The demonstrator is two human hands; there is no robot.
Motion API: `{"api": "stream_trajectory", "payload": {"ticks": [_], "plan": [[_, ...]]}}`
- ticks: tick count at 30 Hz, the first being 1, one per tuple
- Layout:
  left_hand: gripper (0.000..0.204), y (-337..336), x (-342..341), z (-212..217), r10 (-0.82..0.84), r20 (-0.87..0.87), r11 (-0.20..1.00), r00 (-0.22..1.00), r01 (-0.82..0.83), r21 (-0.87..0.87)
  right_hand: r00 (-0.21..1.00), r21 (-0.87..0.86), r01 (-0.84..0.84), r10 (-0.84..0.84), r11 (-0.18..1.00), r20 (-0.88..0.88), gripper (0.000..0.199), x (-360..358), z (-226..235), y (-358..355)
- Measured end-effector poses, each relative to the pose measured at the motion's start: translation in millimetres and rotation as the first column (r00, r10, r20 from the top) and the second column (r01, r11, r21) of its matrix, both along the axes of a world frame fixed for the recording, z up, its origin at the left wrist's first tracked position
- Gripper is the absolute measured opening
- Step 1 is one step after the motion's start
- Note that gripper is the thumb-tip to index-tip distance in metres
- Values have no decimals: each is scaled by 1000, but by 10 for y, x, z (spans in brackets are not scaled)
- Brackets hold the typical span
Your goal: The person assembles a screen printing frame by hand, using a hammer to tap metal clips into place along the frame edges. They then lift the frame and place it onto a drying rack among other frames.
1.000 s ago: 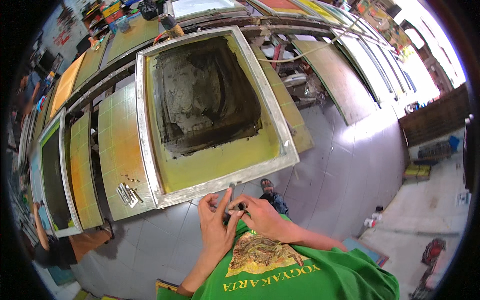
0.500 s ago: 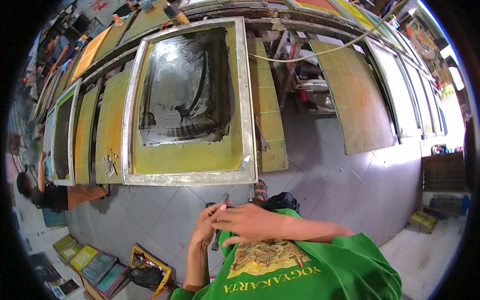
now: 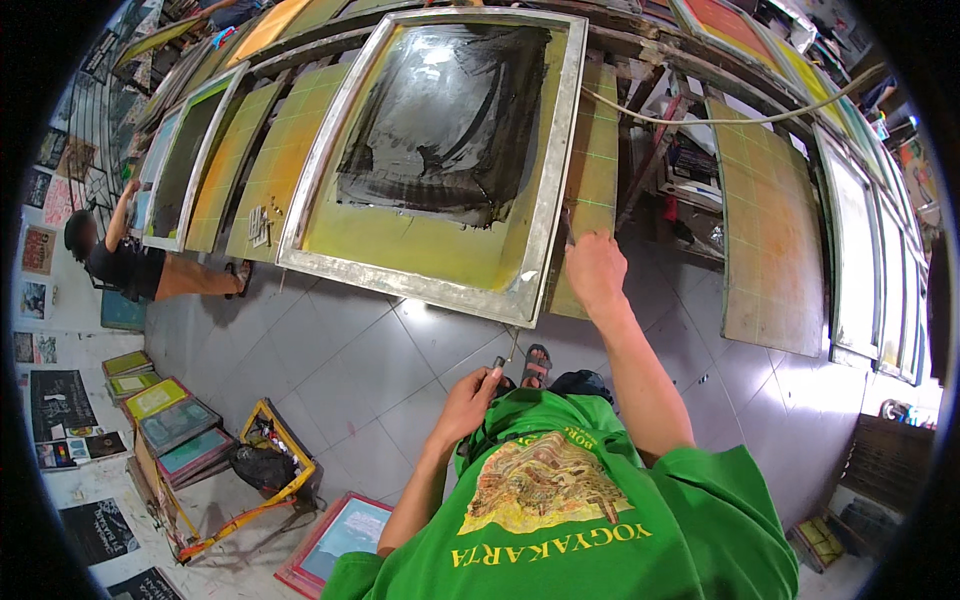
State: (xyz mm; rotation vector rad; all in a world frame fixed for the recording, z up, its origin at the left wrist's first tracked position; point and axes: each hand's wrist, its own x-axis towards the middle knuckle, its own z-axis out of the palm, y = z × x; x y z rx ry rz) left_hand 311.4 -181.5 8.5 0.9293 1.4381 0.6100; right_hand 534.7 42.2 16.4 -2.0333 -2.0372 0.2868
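Observation:
My left hand (image 3: 465,405) is closed around a grey metal tool (image 3: 498,362), low in front of my green shirt; only its stubby end shows, and its kind is unclear. Stretched forward, my right hand (image 3: 597,268) has its fingers curled over a metal wrench (image 3: 569,224) on the narrow yellowish board (image 3: 593,180). Most of that wrench is hidden by the hand. Just left of it, a large metal-framed printing screen (image 3: 400,275) lies on the bench, tilted a little, with wet black ink (image 3: 430,140) over much of its mesh.
More boards (image 3: 770,220) and framed screens (image 3: 850,260) line the bench to both sides. A pale cable (image 3: 720,121) crosses above it. Another person (image 3: 125,260) stands at the far left. Behind lie stacked small screens (image 3: 180,430) and a yellow-framed bin (image 3: 300,450).
My right hand has left my left hand and reached forward to the wrench on the board. My left hand stays low with its tool. The view has shifted.

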Motion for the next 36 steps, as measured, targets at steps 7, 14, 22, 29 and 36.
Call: {"api": "stream_trajectory", "payload": {"ticks": [7,14,22,29,36], "plan": [[43,-5,96,-151,43,67,997,997,-47,59,1000,-107,10,-9,994,10,23,185,165,-248],[48,-40,55,-23,-25,-41,1000,999,26,9,999,-302,-37,33,952,-19,27,585,269,-611],[49,-64,201,-181,43,57,999,997,-42,-18,907,-274,-385,306,881,-291,18,788,181,-1478],[47,-115,404,-257,235,314,969,920,-197,-148,826,-157,-541,487,826,-283,22,441,-214,-1481],[49,-84,426,-306,248,384,966,890,-198,-164,798,-74,-518,450,852,-400,20,353,-743,-1407]]}}
